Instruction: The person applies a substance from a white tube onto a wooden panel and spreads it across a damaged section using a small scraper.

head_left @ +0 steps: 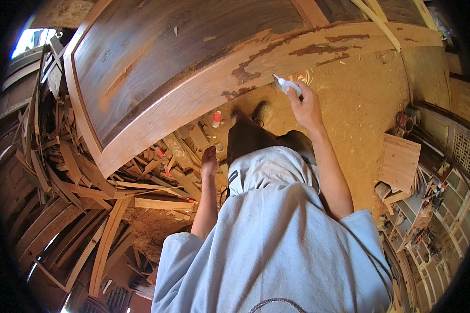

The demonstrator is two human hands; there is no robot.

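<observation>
The right hand (308, 107) is gripping a white bottle (291, 88), fingers curled, near a wooden panel (193, 104). The left hand (209, 160) is hanging, finger state indiscernible.

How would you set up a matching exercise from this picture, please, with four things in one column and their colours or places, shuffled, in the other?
Things:
1. Squeeze bottle
2. Shirt
3. Large panel
4. Red-and-white container

Colours or places:
A. On the floor, left of the feet
B. Dark brown, edged by a lighter wooden frame
C. Pale blue-grey, worn by the person
D. Held in the right hand

Right pairs: 1-D; 2-C; 3-B; 4-A
</observation>
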